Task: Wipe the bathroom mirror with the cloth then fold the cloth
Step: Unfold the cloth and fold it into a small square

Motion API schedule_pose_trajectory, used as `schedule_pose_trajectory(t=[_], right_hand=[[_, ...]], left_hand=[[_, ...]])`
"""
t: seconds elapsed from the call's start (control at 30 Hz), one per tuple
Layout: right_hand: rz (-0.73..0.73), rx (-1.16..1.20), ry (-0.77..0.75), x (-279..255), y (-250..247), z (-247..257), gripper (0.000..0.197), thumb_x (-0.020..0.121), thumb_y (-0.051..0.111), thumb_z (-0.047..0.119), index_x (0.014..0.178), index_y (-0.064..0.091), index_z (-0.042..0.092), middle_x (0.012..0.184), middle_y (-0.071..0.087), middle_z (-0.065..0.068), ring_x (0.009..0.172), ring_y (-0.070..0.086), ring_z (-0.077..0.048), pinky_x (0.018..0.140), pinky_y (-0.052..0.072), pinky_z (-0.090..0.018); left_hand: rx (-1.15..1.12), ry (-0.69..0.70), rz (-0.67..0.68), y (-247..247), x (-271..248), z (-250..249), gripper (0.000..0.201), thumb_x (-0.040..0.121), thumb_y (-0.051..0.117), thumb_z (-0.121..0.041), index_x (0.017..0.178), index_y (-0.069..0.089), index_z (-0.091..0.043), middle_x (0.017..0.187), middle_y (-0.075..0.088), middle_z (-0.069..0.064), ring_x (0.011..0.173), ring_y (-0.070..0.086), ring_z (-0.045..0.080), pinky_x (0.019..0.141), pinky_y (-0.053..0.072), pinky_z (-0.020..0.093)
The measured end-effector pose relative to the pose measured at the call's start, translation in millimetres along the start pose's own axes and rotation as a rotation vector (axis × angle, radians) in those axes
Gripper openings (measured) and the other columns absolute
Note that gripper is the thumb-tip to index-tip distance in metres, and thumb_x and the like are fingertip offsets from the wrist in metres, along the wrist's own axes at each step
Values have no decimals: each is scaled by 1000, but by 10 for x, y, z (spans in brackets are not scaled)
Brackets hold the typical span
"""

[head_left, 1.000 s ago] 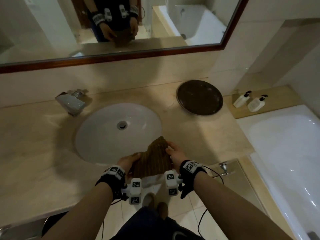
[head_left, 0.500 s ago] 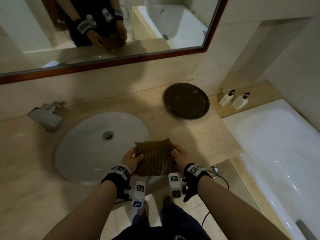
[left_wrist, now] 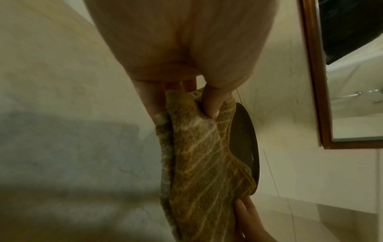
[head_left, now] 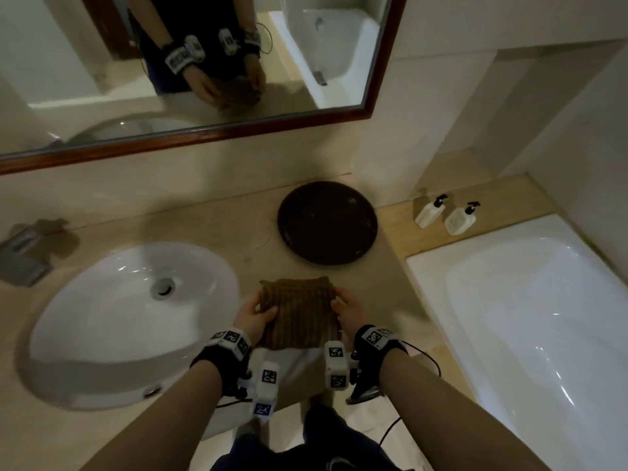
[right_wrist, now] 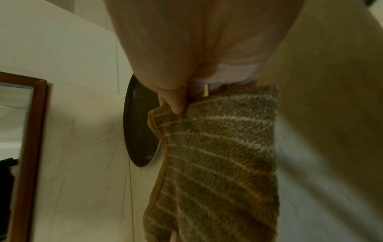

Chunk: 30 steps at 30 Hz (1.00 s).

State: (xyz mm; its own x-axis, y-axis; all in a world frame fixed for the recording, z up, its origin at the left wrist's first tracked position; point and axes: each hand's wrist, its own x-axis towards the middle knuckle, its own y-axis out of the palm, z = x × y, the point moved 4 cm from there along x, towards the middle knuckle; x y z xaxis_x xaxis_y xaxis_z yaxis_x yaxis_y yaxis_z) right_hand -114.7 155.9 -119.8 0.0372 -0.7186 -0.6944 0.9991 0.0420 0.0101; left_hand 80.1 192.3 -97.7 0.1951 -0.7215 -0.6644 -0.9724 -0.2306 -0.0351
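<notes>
A brown striped cloth [head_left: 299, 311], folded into a rough square, hangs between my two hands above the front of the counter, just right of the sink. My left hand [head_left: 255, 313] pinches its left edge with the thumb on top; the left wrist view shows that thumb [left_wrist: 211, 104] pressed into the cloth [left_wrist: 199, 163]. My right hand [head_left: 347, 308] pinches the right edge, and its thumb [right_wrist: 176, 101] grips the cloth [right_wrist: 217, 155] near a corner. The wood-framed mirror [head_left: 204, 62] hangs on the wall behind the counter and reflects my hands with the cloth.
A white oval sink [head_left: 102, 317] is set into the beige counter [head_left: 258, 232], with a metal tap [head_left: 23, 256] at far left. A dark round plate [head_left: 327, 223] lies behind the cloth. Two white pump bottles [head_left: 445, 215] stand on a ledge beside the bathtub [head_left: 530, 317].
The cloth went from a tilted, peaked shape to a flat, squarer fold held level. Both hands and the view have shifted right, away from the sink's middle.
</notes>
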Motion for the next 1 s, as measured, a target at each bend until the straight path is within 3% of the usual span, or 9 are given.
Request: schedule_pose_trajectory(t=[0.07,0.23,0.33,0.47,0.57,0.77,0.87,0.93,1.0], right_hand=[[8,8,-2,102,-209,123,30,102,36,8,113,59,23,102,64,-11,88,62,-24,86,54,-48],[46,33,39,308,-467,236,30,102,36,6,122,56,17,99,63,-12,84,61,-25,70,55,-39],[61,8,41,423,-530,226,31,101,39,8,123,58,18,101,66,-15,92,64,-31,84,55,-52],[42,-4,4,555,-581,253,33,99,38,3,104,63,23,105,65,-14,105,61,-37,94,50,-55],[9,-28,1,626,-597,321,31,98,39,1,96,62,20,97,65,-12,95,62,-32,94,50,-52],[-7,-78,-47,876,-576,734,30,99,41,8,125,55,14,118,62,-17,108,60,-34,97,49,-50],[-45,-83,-60,1064,-549,934,30,99,43,9,124,58,19,120,61,-15,109,60,-32,95,50,-53],[-72,-67,-57,1208,-539,1024,29,98,46,11,120,61,24,120,62,-14,107,61,-33,93,51,-55],[-86,-42,-52,1337,-522,1119,28,98,47,11,118,63,23,120,62,-16,105,62,-33,91,52,-50]], left_hand=[[40,13,-2,195,75,-70,31,92,58,-4,114,57,-27,109,64,10,104,61,34,92,49,56],[118,9,-8,483,173,-170,39,94,56,-5,128,52,-22,110,61,8,107,59,33,93,48,52],[166,-28,-24,529,279,-180,43,94,57,-8,133,49,-21,118,60,11,110,58,34,95,48,51],[212,-36,1,578,450,-226,51,93,58,-9,140,44,-20,128,57,13,115,55,33,99,45,50],[236,-15,21,611,598,-325,55,93,58,-7,143,40,-20,133,54,11,120,51,33,103,41,47],[306,38,51,641,947,-732,55,94,57,-8,144,38,-18,136,50,9,123,50,31,104,41,44],[378,103,76,675,1158,-995,57,94,56,-6,146,34,-12,126,47,0,127,46,28,102,37,34],[405,151,101,701,1330,-1137,53,93,56,-4,142,38,-8,126,50,4,127,47,30,97,38,33],[439,162,110,713,1492,-1237,53,93,57,-5,142,38,-7,133,50,9,127,47,31,99,39,35]])
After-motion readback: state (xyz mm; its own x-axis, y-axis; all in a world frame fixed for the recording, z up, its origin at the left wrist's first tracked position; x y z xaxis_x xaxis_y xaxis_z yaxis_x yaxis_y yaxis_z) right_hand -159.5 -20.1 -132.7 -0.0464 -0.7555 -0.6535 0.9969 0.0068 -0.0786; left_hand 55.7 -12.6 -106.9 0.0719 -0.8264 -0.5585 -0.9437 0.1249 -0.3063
